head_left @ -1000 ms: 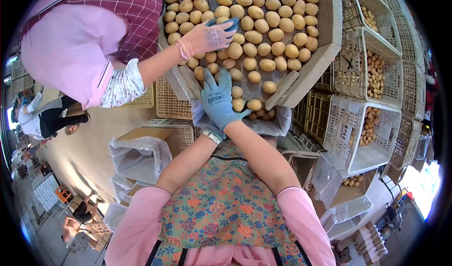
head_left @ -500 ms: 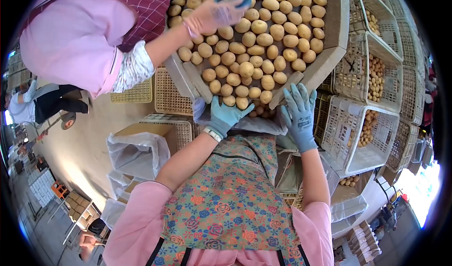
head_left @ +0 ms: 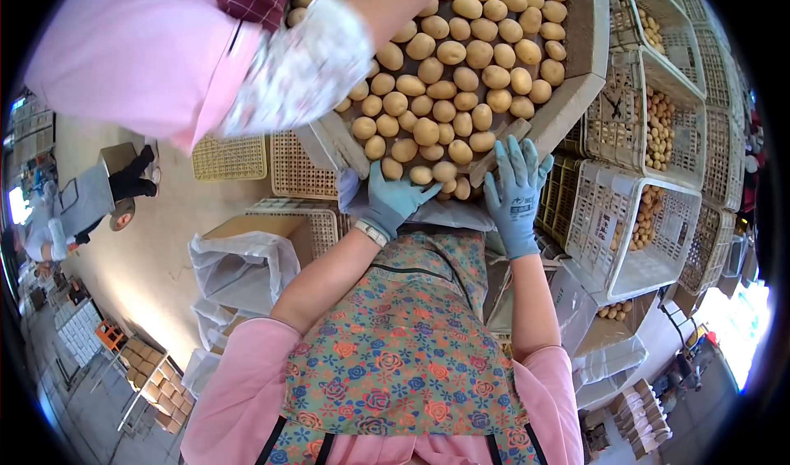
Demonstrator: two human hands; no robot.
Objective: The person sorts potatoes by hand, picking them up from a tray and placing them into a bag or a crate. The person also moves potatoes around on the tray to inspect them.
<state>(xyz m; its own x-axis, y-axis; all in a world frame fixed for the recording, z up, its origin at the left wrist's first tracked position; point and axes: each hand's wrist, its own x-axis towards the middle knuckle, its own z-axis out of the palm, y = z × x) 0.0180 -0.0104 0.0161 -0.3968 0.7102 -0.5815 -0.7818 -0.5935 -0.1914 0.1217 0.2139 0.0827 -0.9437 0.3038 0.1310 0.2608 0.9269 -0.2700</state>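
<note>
Many potatoes (head_left: 452, 52) lie on a sorting table with raised wooden sides (head_left: 568, 103), narrowing to an outlet close to my body. My left hand (head_left: 393, 202), in a blue-grey glove, rests at the left of this outlet, thumb stretched out beside the lowest potatoes. It is open and grips nothing. My right hand (head_left: 518, 197), gloved alike, lies with fingers spread against the right side of the outlet, by a short wooden strip (head_left: 499, 152). Below the outlet, between my hands, hangs a grey plastic liner (head_left: 453, 216), its inside mostly hidden.
A co-worker's arm in a patterned sleeve (head_left: 309, 70) reaches across the table's upper left. White plastic crates (head_left: 625, 230) holding potatoes are stacked at right. Yellow crates (head_left: 230, 158) and a lined carton (head_left: 247, 255) stand at left. Another person (head_left: 82, 202) is farther off.
The co-worker's arm has swept farther right over the table. Potatoes at the outlet have shifted down toward me. My right hand has moved slightly left; my left hand stays about where it was.
</note>
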